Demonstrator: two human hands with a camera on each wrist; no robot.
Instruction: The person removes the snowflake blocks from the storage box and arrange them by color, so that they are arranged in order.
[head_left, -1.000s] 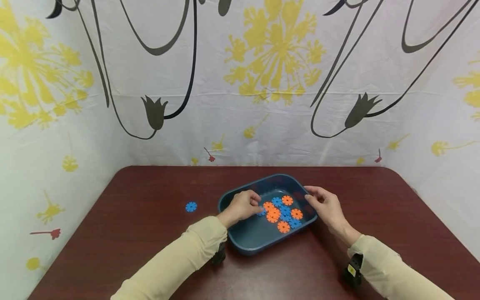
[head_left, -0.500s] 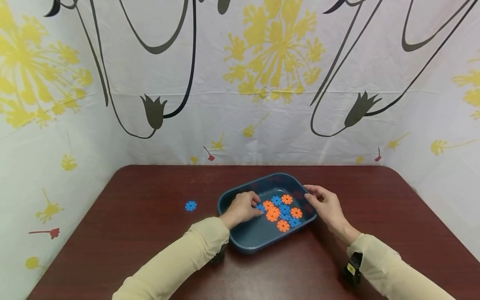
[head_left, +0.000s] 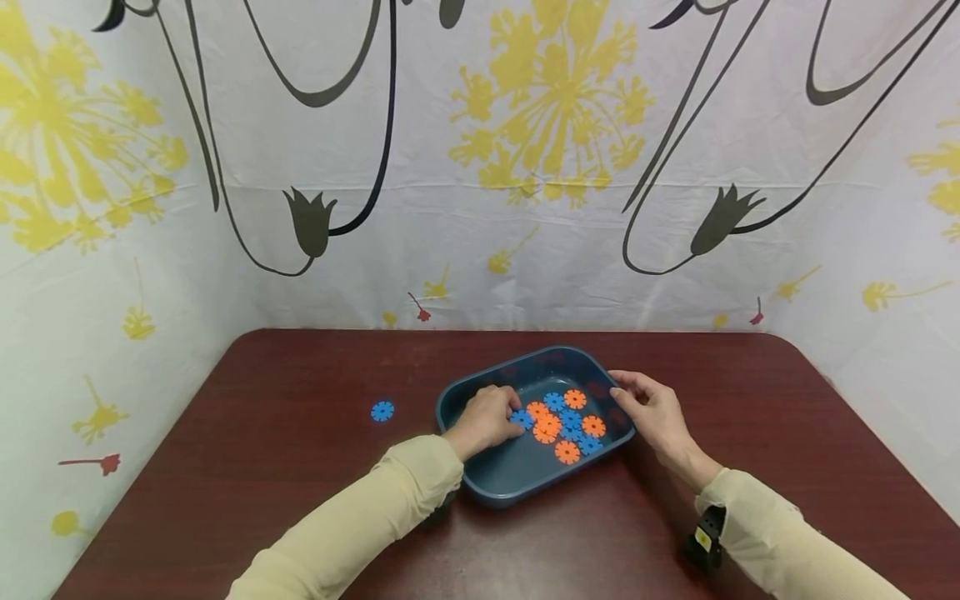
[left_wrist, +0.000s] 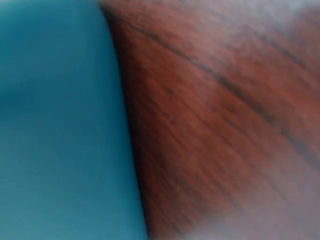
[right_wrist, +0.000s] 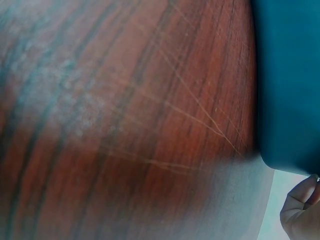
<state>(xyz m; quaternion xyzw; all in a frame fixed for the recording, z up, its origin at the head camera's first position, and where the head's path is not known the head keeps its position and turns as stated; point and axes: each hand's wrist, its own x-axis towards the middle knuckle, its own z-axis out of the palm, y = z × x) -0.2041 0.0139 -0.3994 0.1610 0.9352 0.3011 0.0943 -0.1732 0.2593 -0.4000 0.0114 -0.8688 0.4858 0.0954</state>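
A dark blue plastic tray [head_left: 504, 492] lies at an angle on the table in the head view. My left hand [head_left: 486, 421] reaches over its left side, thumb and fingertips pinching a blue notched plastic disc [head_left: 522, 419]. Right of this disc, several orange notched discs [head_left: 567, 452] and blue notched discs [head_left: 571, 418] lie together on the tray's floor, some overlapping. My right hand [head_left: 656, 418] grips the tray's right rim between thumb and fingers. In the right wrist view, part of the right hand [right_wrist: 302, 210] shows at the tray's corner.
One blue notched disc [head_left: 382, 411] lies on the dark red-brown wooden table [head_left: 300, 467], left of the tray. A patterned white cloth [head_left: 525, 283] hangs behind the table. The tray's outer wall [left_wrist: 65, 125] fills the left of the left wrist view.
My left hand has moved slightly right and down inside the tray, its thumb and fingers coming around the blue disc. The right hand stays at the rim.
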